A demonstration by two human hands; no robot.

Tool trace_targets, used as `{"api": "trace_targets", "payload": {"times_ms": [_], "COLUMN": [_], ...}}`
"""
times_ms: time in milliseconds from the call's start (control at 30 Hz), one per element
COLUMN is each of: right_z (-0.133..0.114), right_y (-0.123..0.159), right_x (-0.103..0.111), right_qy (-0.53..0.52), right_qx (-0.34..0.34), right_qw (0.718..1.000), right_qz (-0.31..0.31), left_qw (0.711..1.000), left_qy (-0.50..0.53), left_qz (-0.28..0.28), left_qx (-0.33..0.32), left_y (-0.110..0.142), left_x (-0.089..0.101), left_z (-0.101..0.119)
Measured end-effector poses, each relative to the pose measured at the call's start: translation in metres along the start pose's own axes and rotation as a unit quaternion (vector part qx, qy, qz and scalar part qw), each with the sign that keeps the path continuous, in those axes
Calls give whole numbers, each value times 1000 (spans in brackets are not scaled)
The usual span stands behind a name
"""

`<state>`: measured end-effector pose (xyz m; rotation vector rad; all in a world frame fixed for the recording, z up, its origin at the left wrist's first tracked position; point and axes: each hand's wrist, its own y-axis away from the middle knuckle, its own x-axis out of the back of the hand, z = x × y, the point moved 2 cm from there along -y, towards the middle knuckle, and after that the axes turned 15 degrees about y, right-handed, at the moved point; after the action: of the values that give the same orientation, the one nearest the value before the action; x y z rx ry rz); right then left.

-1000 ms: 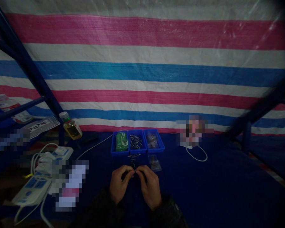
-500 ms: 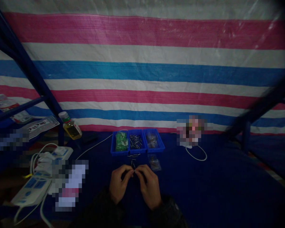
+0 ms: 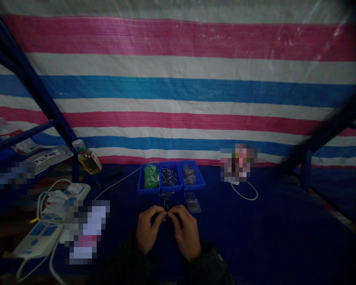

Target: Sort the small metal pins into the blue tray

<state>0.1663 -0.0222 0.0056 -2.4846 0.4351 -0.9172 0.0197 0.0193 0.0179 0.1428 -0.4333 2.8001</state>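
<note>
My left hand (image 3: pixel 150 228) and my right hand (image 3: pixel 184 231) meet fingertip to fingertip above the blue tabletop. Between them both pinch a small shiny pin-like piece (image 3: pixel 167 213), mostly covered by the fingers. Just beyond the fingertips lie several loose thin metal pins (image 3: pixel 166 194). Behind these stand three blue bins side by side: the left bin (image 3: pixel 140 186) holds a green bag (image 3: pixel 151 176), the middle bin (image 3: pixel 172 189) holds many metal pins (image 3: pixel 169 176), and the right bin (image 3: pixel 200 183) holds clear plastic bags (image 3: pixel 190 175). A small clear bag (image 3: pixel 192 202) lies in front of the right bin.
To the left are white power strips (image 3: pixel 38 239) with plugs and cables, and a bottle of yellow liquid (image 3: pixel 89 161). A white cable loop (image 3: pixel 245 194) lies at the right. Blue metal bars (image 3: pixel 38 85) and a striped tarpaulin (image 3: pixel 178 91) bound the tabletop.
</note>
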Motion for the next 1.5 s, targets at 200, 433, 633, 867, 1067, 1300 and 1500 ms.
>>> {"api": "trace_targets", "payload": {"times_ms": [200,433,633,867,1067,1300,1500], "right_z": [-1,2,4,3,3,3,4], "right_y": [0,2,3,2,2,2,3], "right_x": [1,-2,-2,-2,-2,-2,-2], "right_qy": [-6,-18,-22,-17,-15,-14,-17], "right_qx": [-8,-5,-9,-9,-14,-15,-16], "right_qw": [1000,1000,1000,1000,1000,1000,1000], "right_qz": [-7,-9,-10,-7,-15,-10,-4], "left_qw": [1000,1000,1000,1000,1000,1000,1000], "left_qy": [-1,-4,0,-3,-2,-7,-10], "left_qz": [3,4,5,5,9,7,13], "left_qx": [2,5,4,9,6,8,-1], "left_y": [1,2,2,0,1,0,1], "left_x": [1,0,1,0,1,0,1], "left_z": [-4,-3,-4,-2,-2,-2,-3]}}
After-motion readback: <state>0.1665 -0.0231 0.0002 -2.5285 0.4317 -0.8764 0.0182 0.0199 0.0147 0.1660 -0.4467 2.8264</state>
